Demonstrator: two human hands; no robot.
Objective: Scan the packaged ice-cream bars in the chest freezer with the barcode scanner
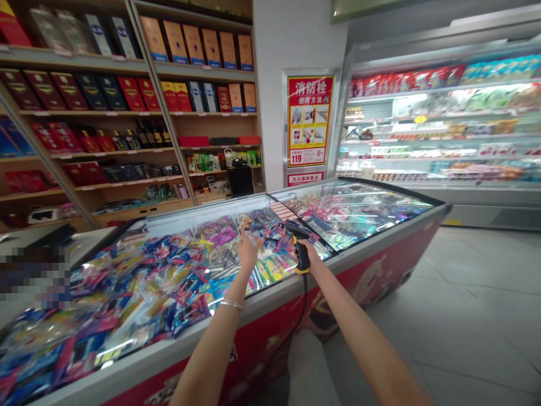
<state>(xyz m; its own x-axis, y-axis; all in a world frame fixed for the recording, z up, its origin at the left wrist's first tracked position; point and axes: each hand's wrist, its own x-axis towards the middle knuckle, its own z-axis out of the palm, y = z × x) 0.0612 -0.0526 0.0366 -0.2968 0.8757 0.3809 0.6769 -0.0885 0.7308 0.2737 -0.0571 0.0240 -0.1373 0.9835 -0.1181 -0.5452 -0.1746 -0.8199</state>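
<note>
My right hand grips a black and yellow handheld barcode scanner near the front rim of the chest freezer. A dark cord hangs from the scanner's handle down along the freezer's red front. My left hand, with a bracelet on its wrist, reaches over the freezer with fingers apart and nothing visible in them. Beneath and around it lie many packaged ice creams, in purple, blue and yellow wrappers. Whether the left fingertips touch any package, I cannot tell.
A dark divider splits the freezer, and a glassy cover spans its right part. Shelves of boxed bottles line the left wall. A red fire-hydrant poster hangs behind. At right stand an open refrigerated display and tiled floor.
</note>
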